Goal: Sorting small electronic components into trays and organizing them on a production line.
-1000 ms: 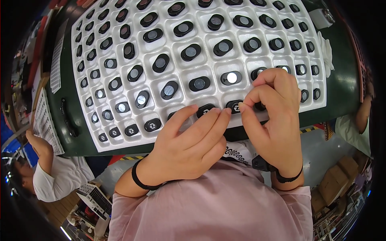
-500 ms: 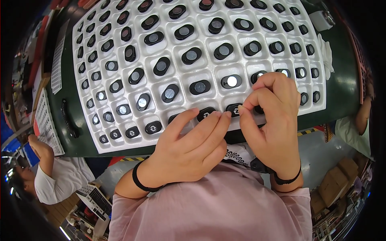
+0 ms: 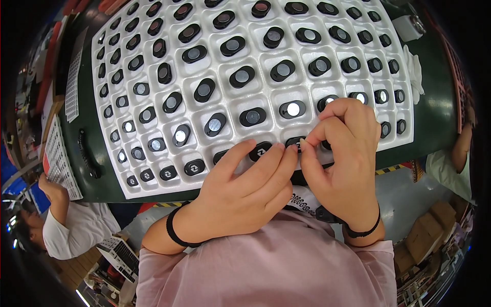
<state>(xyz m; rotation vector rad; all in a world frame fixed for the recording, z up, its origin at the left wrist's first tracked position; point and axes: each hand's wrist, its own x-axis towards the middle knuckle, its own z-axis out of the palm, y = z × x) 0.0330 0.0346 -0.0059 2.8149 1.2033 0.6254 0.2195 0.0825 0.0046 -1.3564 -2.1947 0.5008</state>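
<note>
both hands (image 3: 286,174) pinch over the tray's (image 3: 153,189) near edge.

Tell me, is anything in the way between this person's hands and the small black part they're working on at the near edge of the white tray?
Nothing visible is. The left hand and right hand meet directly at the small black part in the white tray; their fingertips are already on it.

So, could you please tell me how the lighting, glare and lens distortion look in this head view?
Head view: bright, even overhead light; glare whitens several round insets of the black parts, like one near the right hand; fisheye bends the white tray edges toward a dark rim; focus stays sharp centrally.
</note>
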